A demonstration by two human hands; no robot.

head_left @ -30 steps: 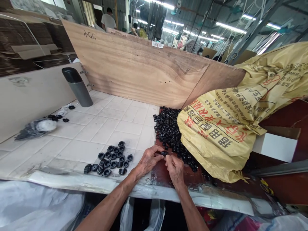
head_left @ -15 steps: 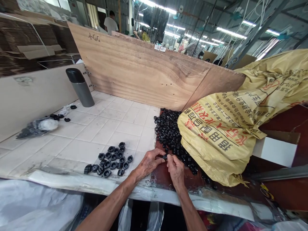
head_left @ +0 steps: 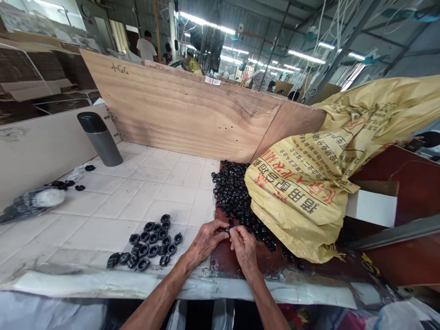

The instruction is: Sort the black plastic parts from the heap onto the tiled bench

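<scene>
Over the near edge of the dark red surface, my left hand (head_left: 208,239) and my right hand (head_left: 244,247) meet with their fingertips pinched. Between them is a small black plastic cap (head_left: 227,229), mostly covered by the fingers. Just beyond the hands lies a heap of similar black parts (head_left: 233,190), spilling from under a yellow woven sack (head_left: 295,201). To the left of my left hand, a loose group of black ring-shaped caps (head_left: 153,237) rests on the pale taped tabletop (head_left: 113,220); some face up, others lie on their sides.
A grey flask with a black lid (head_left: 105,144) stands at the back left. Nearer is a clear plastic bag (head_left: 37,201) with dark contents. A wooden board (head_left: 182,110) walls off the back. A white panel (head_left: 374,208) sits at right. A person (head_left: 146,48) is in the background.
The camera view has shifted, so the surroundings appear further left. Both hands stay together at the black cap; my right fingers have closed in a little around it.
</scene>
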